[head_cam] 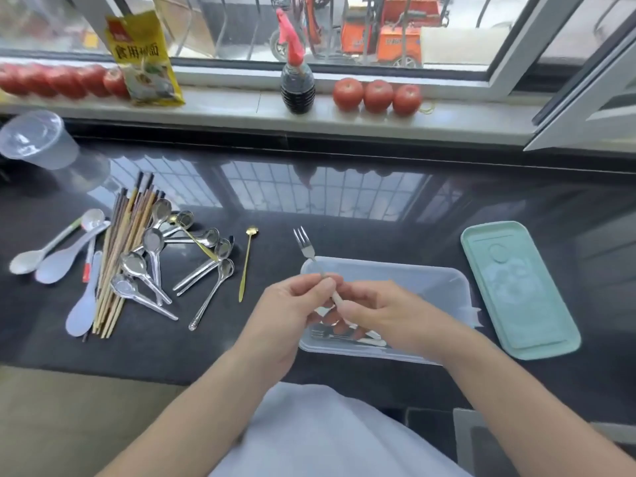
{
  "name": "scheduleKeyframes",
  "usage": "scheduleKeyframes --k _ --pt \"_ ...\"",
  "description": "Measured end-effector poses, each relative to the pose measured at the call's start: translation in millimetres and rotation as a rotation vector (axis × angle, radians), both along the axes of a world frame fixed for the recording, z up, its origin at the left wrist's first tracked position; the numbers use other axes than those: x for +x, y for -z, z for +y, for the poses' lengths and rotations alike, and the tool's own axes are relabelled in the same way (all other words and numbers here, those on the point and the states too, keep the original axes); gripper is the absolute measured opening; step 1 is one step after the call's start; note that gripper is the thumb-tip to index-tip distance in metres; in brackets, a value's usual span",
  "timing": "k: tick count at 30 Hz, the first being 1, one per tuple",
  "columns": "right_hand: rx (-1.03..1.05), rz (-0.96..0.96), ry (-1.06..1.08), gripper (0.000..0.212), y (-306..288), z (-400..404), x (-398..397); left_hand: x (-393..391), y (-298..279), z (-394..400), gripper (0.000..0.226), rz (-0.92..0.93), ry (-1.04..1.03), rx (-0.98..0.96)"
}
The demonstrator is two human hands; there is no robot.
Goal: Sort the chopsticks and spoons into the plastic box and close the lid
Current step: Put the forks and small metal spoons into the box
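Head view: your two hands meet above the clear plastic box [430, 280], which stands open on the dark countertop [344, 208]. Your left hand [292, 304] and right hand [375, 313] each pinch the handle of one small fork [304, 244], fingers curled round it, so that neither grip is wide; the fork points away from you, tines uppermost, above the box's far left corner. Both forearms reach forward from the lower edge of the frame and converge at the fork. At least one further fork [344, 337] lies in the near part of the box, partly hidden under your right hand. One mint-green lid [516, 290] lies flat just to the right of the box, separate from it. To the left, well apart from the box, one bundle of chopsticks [127, 249] lies on the counter; their number cannot be counted. About eight metal spoons [153, 241] are heaped over and beside the bundle, three white plastic spoons [58, 259] lie to its left, and one slim gold spoon [247, 263] lies alone between the heap and the box. One clear plastic cup [38, 139] stands at far left. On the windowsill [241, 108] stand one yellow packet [146, 56], one dark bottle [297, 86] and three tomatoes [377, 94] in a row to the right of the bottle; more tomatoes lie blurred at left.
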State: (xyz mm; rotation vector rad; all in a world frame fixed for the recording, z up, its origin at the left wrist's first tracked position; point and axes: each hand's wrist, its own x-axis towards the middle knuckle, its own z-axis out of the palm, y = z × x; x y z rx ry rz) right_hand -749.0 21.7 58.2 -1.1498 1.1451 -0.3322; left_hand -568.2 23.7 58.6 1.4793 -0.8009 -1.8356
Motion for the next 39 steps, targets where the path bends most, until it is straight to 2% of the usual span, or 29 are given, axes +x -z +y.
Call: scheduleKeyframes --k 3,5,7,9,10,13,16,21,27,32,36,39 --pt "-0.013 -0.058 0.207 0.016 5 2 5 -14 3 -8 0.012 -0.076 0.003 -0.072" --pt "-0.012 0.005 0.225 0.007 12 0 -8 -9 6 -7 0.012 -0.244 0.026 -0.114" --pt "-0.072 0.247 0.106 0.009 23 -4 -32 6 13 -3 0.016 -0.345 -0.001 -0.109" --pt "-0.099 0.57 -0.092 0.013 36 -8 -54 23 19 1 0.02 -0.362 -0.068 -0.053" --pt "-0.068 0.67 -0.17 0.013 42 -10 -59 30 23 3 0.02 -0.37 -0.089 -0.011" --pt "0.025 0.796 -0.318 0.014 64 -11 -46 38 30 10 0.018 -0.407 -0.071 0.09" --pt "-0.035 0.824 -0.404 0.011 76 -9 -14 36 33 18 0.018 -0.371 -0.016 0.14" --pt "-0.146 0.871 -0.446 0.006 86 -12 6 48 31 21 0.017 -0.371 -0.073 0.16" --pt "-0.12 0.896 -0.473 0.004 89 -12 -1 56 30 24 0.018 -0.322 -0.108 0.191" --pt "-0.037 0.859 -0.476 0.024 92 -13 -5 53 30 20 0.018 -0.307 -0.07 0.169" --pt "-0.084 0.789 -0.414 0.021 93 -10 -9 49 30 17 0.018 -0.296 -0.042 0.166" --pt "-0.068 0.726 -0.406 0.026 86 -11 -8 49 31 16 0.018 -0.296 -0.044 0.171"
